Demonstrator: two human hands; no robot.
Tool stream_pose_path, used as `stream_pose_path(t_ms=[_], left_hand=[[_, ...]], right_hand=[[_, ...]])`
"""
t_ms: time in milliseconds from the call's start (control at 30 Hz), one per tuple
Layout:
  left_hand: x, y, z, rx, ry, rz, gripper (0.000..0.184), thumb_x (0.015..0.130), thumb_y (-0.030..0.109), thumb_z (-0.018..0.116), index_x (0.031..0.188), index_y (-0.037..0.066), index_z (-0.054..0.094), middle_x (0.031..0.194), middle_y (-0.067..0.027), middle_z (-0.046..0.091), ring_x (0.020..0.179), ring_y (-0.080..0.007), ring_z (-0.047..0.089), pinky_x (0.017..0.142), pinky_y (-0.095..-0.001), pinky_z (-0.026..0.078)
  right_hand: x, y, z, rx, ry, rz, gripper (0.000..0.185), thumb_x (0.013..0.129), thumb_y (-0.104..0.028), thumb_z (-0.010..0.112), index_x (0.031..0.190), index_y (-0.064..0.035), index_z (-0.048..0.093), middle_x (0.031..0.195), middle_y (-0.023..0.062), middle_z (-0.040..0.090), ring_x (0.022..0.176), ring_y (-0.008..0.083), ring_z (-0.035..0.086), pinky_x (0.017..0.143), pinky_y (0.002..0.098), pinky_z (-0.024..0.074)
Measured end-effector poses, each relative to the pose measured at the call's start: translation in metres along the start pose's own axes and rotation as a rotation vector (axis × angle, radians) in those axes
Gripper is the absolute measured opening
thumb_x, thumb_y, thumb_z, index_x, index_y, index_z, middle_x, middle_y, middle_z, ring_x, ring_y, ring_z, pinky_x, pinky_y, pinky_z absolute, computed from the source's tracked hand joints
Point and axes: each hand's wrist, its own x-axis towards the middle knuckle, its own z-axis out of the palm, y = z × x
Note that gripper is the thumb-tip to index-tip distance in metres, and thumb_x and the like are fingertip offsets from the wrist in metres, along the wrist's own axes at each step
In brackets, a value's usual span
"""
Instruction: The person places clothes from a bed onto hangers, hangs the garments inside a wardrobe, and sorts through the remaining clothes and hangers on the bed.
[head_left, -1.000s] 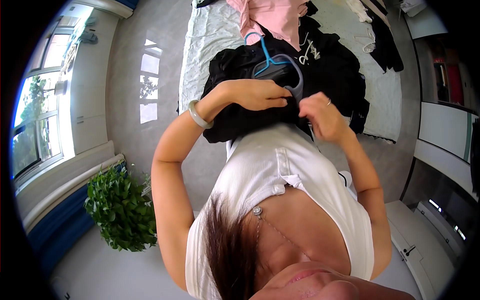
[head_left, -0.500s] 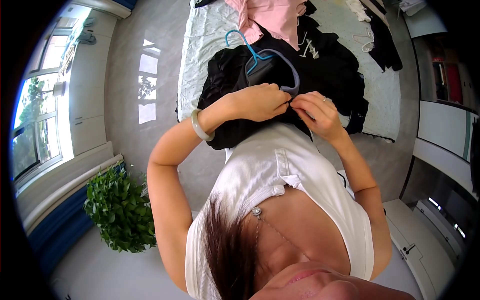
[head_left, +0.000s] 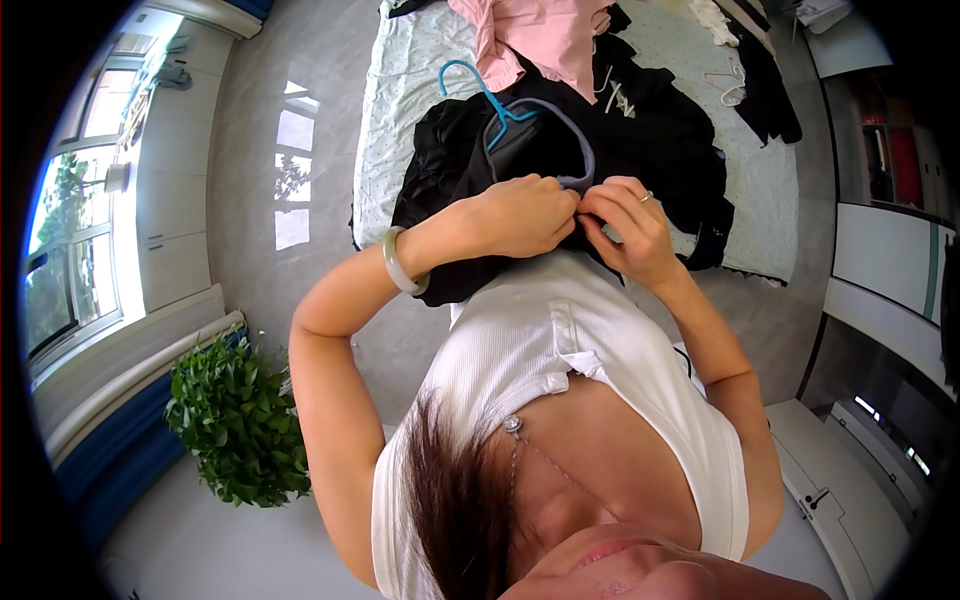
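Observation:
A black garment with a grey-blue collar band lies in front of my body at the near edge of the bed. A blue hanger sits in its neck opening, its hook pointing to the upper left. My left hand, below a pale bangle, has its fingers closed on the garment just under the collar. Close beside it on the right, my right hand, with a ring, pinches the garment's edge at the same spot. The fingertips of both hands nearly meet, and the small part between them is hidden.
The bed bears a pink garment, more black clothing and white hangers. A leafy plant stands at the lower left by the windows. Cabinets line the right side.
My right hand has come in from the right and closed on the garment beside my left hand. The blue hanger and collar have shifted left, the hook tilting further left.

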Motion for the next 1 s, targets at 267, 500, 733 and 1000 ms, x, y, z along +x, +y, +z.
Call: stream_pose_path(t_ms=[267,500,733,1000], left_hand=[[0.002,-0.005,-0.002,0.003,0.043,-0.007,0.024,0.092,0.016,0.049,0.090,-0.005,0.061,0.071,-0.0234,0.063,0.070,-0.0418,0.062,0.071,-0.0499,0.050],[-0.002,-0.008,-0.019,-0.012,-0.056,0.059,0.033,0.097,0.029,0.052,0.100,-0.003,0.060,0.079,-0.0233,0.062,0.081,-0.0409,0.060,0.077,-0.0492,0.046],[-0.001,-0.018,-0.019,-0.192,-0.142,0.080,0.026,0.095,0.014,0.043,0.106,-0.007,0.055,0.082,-0.0259,0.061,0.083,-0.0441,0.058,0.079,-0.0482,0.045],[0.004,-0.021,-0.029,-0.185,-0.109,0.136,0.022,0.096,0.016,0.047,0.098,-0.005,0.054,0.076,-0.0262,0.059,0.075,-0.0454,0.056,0.068,-0.0483,0.044]], right_hand=[[-0.002,0.001,0.003,-0.042,0.032,0.040,0.027,0.070,0.003,0.071,0.096,0.0000,0.062,0.094,0.0100,0.061,0.085,0.0287,0.061,0.069,0.0356,0.0514],[-0.014,0.031,-0.027,-0.158,-0.220,-0.080,0.036,0.065,0.000,0.069,0.100,-0.0026,0.062,0.106,0.0105,0.060,0.089,0.0278,0.063,0.071,0.0342,0.0533],[0.001,0.045,-0.030,-0.028,-0.068,-0.205,0.034,0.063,0.009,0.068,0.095,-0.0024,0.063,0.092,0.0091,0.065,0.078,0.0254,0.066,0.067,0.0333,0.0554],[0.010,0.023,-0.021,0.117,0.013,-0.184,0.029,0.065,0.011,0.065,0.092,-0.0007,0.062,0.085,0.0102,0.065,0.071,0.0262,0.064,0.061,0.0323,0.0529]])
